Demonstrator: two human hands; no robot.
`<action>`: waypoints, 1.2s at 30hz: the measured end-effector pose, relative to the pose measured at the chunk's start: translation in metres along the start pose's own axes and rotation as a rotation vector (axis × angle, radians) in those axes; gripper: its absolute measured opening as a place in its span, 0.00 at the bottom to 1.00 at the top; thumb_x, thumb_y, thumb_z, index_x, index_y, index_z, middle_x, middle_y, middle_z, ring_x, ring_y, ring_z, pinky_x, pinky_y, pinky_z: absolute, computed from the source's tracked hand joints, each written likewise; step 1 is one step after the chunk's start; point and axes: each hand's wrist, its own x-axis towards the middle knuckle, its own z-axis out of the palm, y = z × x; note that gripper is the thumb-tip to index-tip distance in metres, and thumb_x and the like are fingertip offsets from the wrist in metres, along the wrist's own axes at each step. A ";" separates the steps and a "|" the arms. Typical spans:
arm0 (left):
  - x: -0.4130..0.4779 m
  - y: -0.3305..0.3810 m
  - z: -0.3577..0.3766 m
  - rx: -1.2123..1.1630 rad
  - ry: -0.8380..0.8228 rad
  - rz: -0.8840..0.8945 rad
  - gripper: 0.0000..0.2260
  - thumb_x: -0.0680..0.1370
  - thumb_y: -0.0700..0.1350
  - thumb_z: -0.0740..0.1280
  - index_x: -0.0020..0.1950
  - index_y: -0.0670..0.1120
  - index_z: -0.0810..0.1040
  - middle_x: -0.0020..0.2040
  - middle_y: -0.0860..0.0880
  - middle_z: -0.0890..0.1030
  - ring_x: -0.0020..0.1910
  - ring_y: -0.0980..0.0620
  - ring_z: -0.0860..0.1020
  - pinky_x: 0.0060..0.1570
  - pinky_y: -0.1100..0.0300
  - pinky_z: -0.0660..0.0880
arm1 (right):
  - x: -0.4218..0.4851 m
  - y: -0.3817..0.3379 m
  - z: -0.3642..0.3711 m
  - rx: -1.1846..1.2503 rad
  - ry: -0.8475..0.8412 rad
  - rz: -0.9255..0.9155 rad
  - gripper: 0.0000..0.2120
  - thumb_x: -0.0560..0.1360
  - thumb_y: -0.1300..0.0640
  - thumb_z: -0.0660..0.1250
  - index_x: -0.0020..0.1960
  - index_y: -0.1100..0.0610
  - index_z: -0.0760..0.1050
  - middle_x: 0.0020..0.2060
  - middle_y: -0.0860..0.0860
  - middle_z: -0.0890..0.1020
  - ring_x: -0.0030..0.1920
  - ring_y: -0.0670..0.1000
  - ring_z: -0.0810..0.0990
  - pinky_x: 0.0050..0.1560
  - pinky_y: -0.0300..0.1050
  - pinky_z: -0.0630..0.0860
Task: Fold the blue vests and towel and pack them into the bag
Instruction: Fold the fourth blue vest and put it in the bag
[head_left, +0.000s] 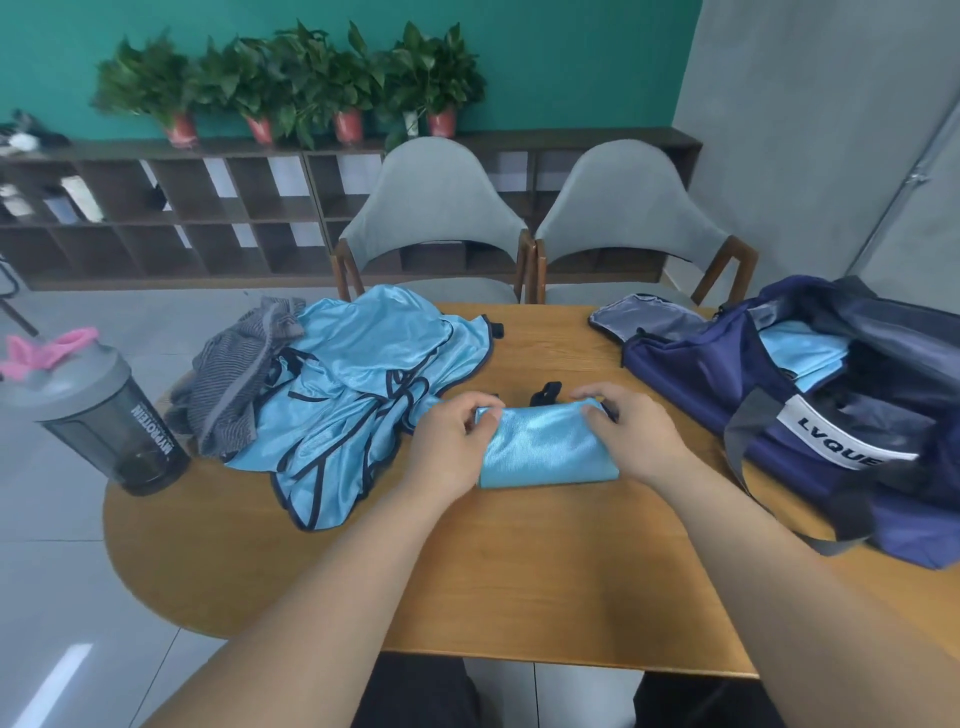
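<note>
Opp. me, 2 grey chairs (436, 208) w/ wood frames sit at the far edge of my wooden tabletop (519, 561). Behind them a low dark cubby shelf (208, 208) runs along a teal wall (571, 52), potted plants (291, 83) on top. Grey wall (805, 104) at right; grey tile floor (62, 545).

Bare left grip (451, 436), bare right grip (641, 434), bare forearms (322, 597); dark trousers (415, 691) on 2 legs.
</note>
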 end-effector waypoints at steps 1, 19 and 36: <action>0.007 -0.002 0.002 0.027 -0.010 -0.004 0.07 0.84 0.52 0.67 0.57 0.58 0.84 0.33 0.57 0.73 0.29 0.59 0.69 0.32 0.65 0.65 | 0.009 -0.001 0.004 -0.018 -0.012 0.024 0.11 0.83 0.51 0.63 0.59 0.37 0.80 0.39 0.43 0.83 0.37 0.49 0.80 0.40 0.50 0.79; 0.029 -0.012 0.005 0.229 -0.153 -0.096 0.10 0.84 0.55 0.66 0.59 0.54 0.83 0.41 0.52 0.78 0.38 0.55 0.76 0.37 0.58 0.72 | 0.019 0.008 0.029 -0.238 -0.119 0.051 0.08 0.85 0.52 0.56 0.54 0.48 0.74 0.54 0.52 0.78 0.54 0.54 0.77 0.55 0.52 0.75; 0.007 -0.024 0.048 0.745 -0.232 0.310 0.27 0.89 0.55 0.48 0.86 0.46 0.54 0.85 0.49 0.58 0.85 0.52 0.51 0.83 0.56 0.43 | 0.020 0.019 0.059 -0.545 -0.016 0.148 0.26 0.86 0.44 0.44 0.82 0.47 0.58 0.84 0.52 0.54 0.83 0.59 0.44 0.82 0.60 0.44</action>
